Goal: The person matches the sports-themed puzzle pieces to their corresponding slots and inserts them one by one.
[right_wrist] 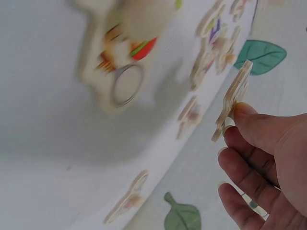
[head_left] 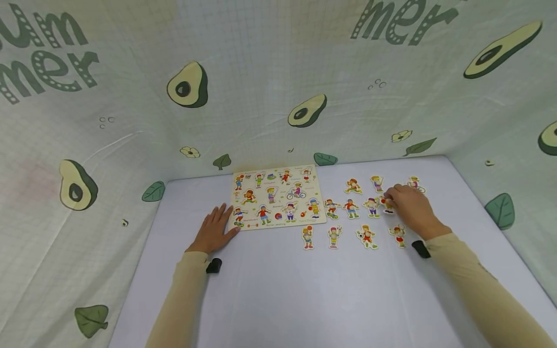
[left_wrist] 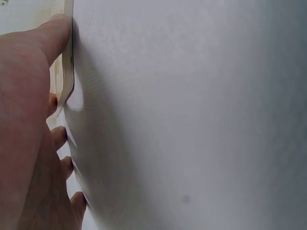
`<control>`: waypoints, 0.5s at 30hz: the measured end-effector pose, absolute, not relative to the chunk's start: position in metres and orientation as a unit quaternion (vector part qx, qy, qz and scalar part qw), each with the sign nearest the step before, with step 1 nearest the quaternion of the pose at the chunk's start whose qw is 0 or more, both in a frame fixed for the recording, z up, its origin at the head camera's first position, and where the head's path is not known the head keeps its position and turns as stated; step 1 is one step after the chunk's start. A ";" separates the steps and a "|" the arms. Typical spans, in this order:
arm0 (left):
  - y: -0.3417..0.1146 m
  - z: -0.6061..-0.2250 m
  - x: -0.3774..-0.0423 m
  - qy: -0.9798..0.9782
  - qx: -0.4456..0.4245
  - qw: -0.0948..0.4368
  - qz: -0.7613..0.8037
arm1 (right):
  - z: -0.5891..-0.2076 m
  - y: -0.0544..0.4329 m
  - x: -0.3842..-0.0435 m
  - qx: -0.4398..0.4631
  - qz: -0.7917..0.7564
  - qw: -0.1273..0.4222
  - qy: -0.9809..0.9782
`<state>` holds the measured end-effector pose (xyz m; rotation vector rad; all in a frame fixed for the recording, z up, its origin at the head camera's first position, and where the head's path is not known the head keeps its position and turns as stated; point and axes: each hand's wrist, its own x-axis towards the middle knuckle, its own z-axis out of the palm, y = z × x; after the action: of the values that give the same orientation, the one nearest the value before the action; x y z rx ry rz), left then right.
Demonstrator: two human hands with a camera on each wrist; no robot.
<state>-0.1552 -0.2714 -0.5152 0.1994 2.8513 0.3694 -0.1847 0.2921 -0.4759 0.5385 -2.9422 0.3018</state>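
Note:
My left hand (head_left: 212, 231) lies with fingers spread at the left edge of a wooden puzzle board (head_left: 258, 222) printed with children playing sports. In the left wrist view its thumb (left_wrist: 55, 36) rests on the board's edge (left_wrist: 67, 72), and the other fingertips touch the tabletop. At the right, my right hand (head_left: 411, 207) pinches a flat wooden puzzle piece (right_wrist: 233, 98) between thumb and fingers. The right wrist view shows this piece edge-on, raised off the table. A figure piece with a purple cap (head_left: 372, 207) lies just left of that hand.
Several loose figure pieces lie in rows right of the board, among them a soccer player (head_left: 367, 237), a tennis player (head_left: 398, 236) and a cyclist (head_left: 415, 182). A white table (head_left: 278, 299) carries everything. Behind it hangs a cloth (head_left: 252, 130) printed with avocados and leaves.

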 end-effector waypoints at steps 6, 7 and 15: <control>-0.270 -0.514 -0.155 0.981 0.065 0.134 0.127 | -0.471 0.270 -0.186 0.197 0.100 0.076 -0.972; -0.270 -0.513 -0.155 0.981 0.066 0.132 0.127 | -0.471 0.265 -0.186 0.200 0.099 0.077 -0.972; -0.271 -0.514 -0.154 0.980 0.066 0.135 0.127 | -0.469 0.231 -0.185 0.232 0.086 0.074 -0.966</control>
<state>-0.1545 -0.2708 -0.5141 0.1904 2.8409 0.3689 -0.1845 0.2311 -0.4687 0.6954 -2.9007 0.2588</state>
